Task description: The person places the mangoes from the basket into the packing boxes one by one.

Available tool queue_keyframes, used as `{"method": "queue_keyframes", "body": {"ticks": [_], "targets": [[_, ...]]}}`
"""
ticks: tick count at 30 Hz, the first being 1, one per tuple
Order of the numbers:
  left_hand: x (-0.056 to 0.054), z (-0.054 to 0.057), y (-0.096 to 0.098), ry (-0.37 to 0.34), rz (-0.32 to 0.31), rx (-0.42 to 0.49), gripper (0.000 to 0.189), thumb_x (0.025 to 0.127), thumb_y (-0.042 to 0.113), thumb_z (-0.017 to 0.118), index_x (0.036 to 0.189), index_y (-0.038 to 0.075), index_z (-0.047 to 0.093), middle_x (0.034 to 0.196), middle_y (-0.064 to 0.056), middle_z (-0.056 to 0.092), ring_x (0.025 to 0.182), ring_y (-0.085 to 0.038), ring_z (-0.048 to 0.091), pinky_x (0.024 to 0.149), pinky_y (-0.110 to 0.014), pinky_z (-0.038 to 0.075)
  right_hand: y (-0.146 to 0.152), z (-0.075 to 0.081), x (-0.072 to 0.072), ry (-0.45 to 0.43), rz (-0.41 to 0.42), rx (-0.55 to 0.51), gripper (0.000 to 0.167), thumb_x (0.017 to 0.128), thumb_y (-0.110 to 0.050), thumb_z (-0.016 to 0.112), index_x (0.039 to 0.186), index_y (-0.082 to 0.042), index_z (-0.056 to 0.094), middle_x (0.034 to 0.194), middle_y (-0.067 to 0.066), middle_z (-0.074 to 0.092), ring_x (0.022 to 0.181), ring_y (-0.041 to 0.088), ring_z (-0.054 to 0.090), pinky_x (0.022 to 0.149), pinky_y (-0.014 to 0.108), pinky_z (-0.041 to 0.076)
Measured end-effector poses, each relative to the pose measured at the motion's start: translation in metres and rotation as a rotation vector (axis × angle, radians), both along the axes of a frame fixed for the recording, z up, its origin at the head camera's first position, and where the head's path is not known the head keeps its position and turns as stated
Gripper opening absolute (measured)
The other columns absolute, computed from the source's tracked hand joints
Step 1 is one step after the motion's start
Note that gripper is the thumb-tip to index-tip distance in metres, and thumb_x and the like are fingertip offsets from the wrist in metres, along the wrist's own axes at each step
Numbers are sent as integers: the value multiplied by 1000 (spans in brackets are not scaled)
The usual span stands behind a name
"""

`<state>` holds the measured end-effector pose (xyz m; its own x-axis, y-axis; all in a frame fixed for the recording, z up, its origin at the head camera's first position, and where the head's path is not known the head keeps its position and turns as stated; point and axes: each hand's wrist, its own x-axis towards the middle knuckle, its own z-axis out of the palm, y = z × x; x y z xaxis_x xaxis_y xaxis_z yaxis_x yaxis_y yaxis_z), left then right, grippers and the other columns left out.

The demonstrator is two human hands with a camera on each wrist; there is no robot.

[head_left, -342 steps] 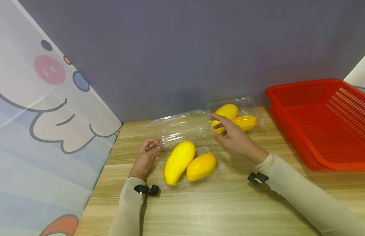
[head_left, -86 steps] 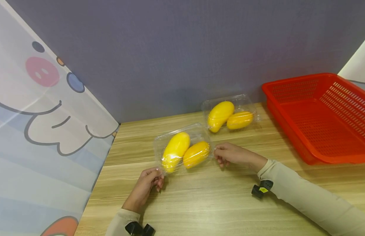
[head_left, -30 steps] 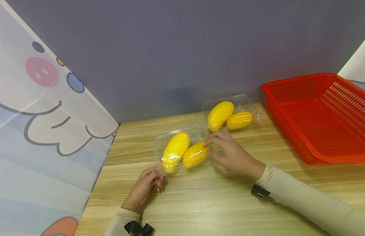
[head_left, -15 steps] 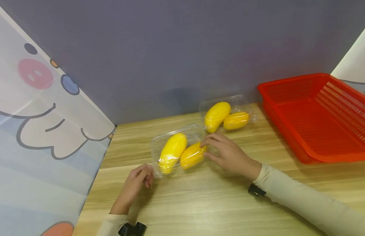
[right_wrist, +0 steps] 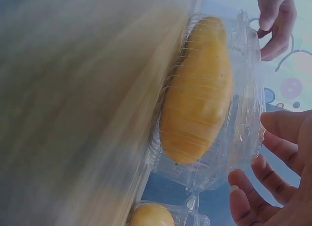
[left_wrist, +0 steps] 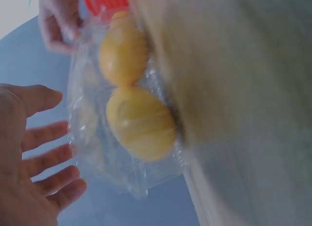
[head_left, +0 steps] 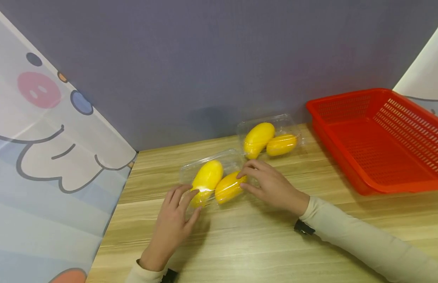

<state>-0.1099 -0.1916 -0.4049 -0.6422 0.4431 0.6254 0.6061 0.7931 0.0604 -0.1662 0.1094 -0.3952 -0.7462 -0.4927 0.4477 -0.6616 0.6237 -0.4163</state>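
A clear plastic clamshell box point(head_left: 231, 159) with its lid down holds two yellow mangoes, a larger one point(head_left: 207, 179) on the left and a smaller one point(head_left: 229, 188) on the right. My left hand point(head_left: 173, 220) reaches over the box's front left corner, fingers spread; the left wrist view shows its fingertips right at the lid and nothing gripped. At the right end, my right hand point(head_left: 272, 186) has its thumb and fingers apart, tips at the lid's edge. Its parted fingers point(right_wrist: 280, 145) also show beside the lid in the right wrist view.
Behind and to the right, close to the grey wall point(head_left: 190, 78), lies a second clear box point(head_left: 289, 124) with two mangoes point(head_left: 258, 137). A red plastic basket point(head_left: 346, 167) stands on the wooden table point(head_left: 240, 251) at the right. A cartoon-printed panel point(head_left: 45, 157) borders the left.
The lid, raised at first, now covers the mangoes. My left hand has let go of the front left corner and moved onto the lid's left side; my right hand shifted onto its right end.
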Motion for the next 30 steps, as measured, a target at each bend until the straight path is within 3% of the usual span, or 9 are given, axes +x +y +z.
{"method": "queue_keyframes", "body": {"ticks": [6, 13, 30], "targets": [[0, -4, 6, -40, 21, -77, 51, 78, 18, 83, 125, 9, 65, 132, -15, 59, 124, -34, 54, 104, -47, 47, -1, 0, -1, -10, 5, 0, 20, 90, -31, 74, 108, -23, 71, 116, -6, 61, 103, 11, 59, 88, 35, 51], [-4, -6, 4, -44, 38, -54, 56, 75, 14, 87, 125, 8, 65, 132, -15, 60, 121, -35, 56, 101, -47, 51, -5, 2, -5, -47, 6, -12, 19, 90, -30, 74, 106, -20, 71, 114, -5, 61, 99, 16, 60, 86, 34, 51], [-26, -5, -4, -147, 54, -25, 55, 80, 9, 82, 130, 9, 60, 138, -15, 56, 131, -36, 50, 107, -50, 46, -16, -2, -24, -31, -15, -18, 18, 90, -29, 75, 105, -21, 69, 113, -5, 59, 103, 14, 59, 90, 34, 52]]}}
